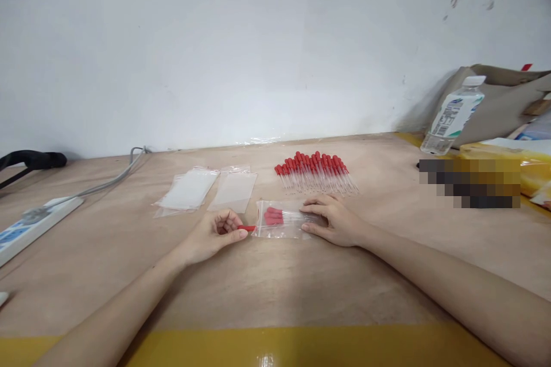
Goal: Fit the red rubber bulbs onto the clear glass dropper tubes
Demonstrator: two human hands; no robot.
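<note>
A clear zip bag (282,220) with several red-bulbed droppers inside lies on the wooden table (267,281). My left hand (217,235) is curled, its thumb and fingers pinching the red bulb of a dropper (247,228) at the bag's left opening. Resting on the bag's right end is my right hand (333,221), its fingers pressed down on the plastic. Behind the bag lies a row of several red-bulbed glass droppers (316,173).
Two piles of flat clear bags (189,190) (235,190) lie left of the droppers. A white power strip (30,223) with a grey cable is at the far left. A water bottle (451,116), a cardboard box (503,97) and yellow packages (531,169) stand at the right.
</note>
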